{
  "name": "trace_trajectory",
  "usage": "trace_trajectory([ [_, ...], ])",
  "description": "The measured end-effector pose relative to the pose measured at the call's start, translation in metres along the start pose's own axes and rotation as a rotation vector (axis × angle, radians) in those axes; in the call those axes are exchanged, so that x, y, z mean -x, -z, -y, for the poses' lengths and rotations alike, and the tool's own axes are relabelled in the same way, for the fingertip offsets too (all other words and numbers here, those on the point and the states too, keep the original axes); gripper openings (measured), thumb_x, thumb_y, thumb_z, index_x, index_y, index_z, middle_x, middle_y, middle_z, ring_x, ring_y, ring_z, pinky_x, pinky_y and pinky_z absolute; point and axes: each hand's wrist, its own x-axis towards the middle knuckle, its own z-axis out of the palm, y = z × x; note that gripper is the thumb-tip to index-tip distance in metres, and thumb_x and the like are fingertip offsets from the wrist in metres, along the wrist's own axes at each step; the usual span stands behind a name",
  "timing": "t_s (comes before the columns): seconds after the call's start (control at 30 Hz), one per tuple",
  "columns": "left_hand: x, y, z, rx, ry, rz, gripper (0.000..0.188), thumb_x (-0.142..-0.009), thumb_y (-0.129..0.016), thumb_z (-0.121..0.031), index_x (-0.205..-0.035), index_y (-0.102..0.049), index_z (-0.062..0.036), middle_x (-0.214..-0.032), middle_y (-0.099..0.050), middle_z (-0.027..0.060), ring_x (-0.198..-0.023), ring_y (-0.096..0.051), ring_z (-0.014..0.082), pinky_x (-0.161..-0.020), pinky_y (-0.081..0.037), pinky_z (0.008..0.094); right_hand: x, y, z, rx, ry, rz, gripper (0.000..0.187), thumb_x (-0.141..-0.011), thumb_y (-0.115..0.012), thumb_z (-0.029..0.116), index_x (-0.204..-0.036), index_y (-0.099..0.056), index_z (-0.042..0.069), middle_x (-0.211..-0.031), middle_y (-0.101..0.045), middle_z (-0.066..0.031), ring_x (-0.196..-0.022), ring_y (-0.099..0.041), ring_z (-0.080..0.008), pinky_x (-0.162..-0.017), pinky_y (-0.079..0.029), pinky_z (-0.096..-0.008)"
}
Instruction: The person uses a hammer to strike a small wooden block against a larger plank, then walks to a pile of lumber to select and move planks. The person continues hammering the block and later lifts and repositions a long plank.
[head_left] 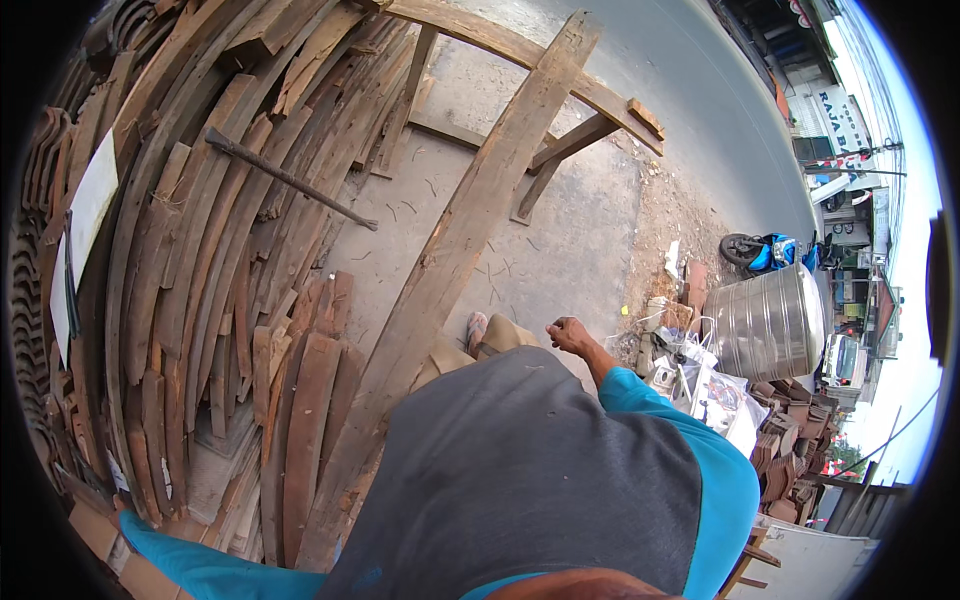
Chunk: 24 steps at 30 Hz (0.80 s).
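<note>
My right hand (568,336) hangs in front of my right side, its fingers curled in and nothing visible in them. It is apart from everything around it. My left arm reaches out to the far left in a blue sleeve (215,572); the hand at its end does not show. A long, worn wooden beam (470,220) slants past my left side, its far end lying across a wooden trestle (470,32). A dark crowbar (290,180) rests over the stacked planks on the left, one end sticking out above the ground.
Stacked old planks (200,250) fill the left side, with curved roof tiles (28,300) beyond them. Bent nails lie scattered on the concrete (575,240). To the right stand a ribbed metal tank (765,322), white plastic bags (720,400), more tiles (795,440) and a blue motorbike (775,252).
</note>
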Motion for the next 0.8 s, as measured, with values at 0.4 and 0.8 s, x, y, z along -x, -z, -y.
trace_trajectory([
  [0.4,-0.018,0.05,0.058,0.469,0.384,-0.02,0.059,-0.088,-0.069,-0.047,-0.118,-0.06,0.0033,-0.107,-0.064,0.0199,-0.088,-0.06,0.0261,-0.071,-0.047,0.0419,0.001,-0.008,0.101,0.084,0.336,-0.049,0.047,-0.094,-0.057,0.033,-0.111,-0.064,-0.01,-0.087,-0.072,-0.0242,-0.079,-0.074,-0.029,-0.078,-0.055,-0.0401],
  [0.8,0.464,0.012,-0.153,1.106,-0.139,0.109,0.039,-0.092,-0.072,-0.038,-0.096,-0.058,-0.0016,-0.06,-0.043,-0.0016,-0.047,-0.037,0.0063,-0.041,-0.03,0.0233,-0.002,0.002,0.034,0.052,0.347,-0.085,0.043,-0.095,-0.057,0.033,-0.11,-0.065,-0.007,-0.099,-0.071,-0.0234,-0.091,-0.07,-0.0318,-0.083,-0.053,-0.0408],
])
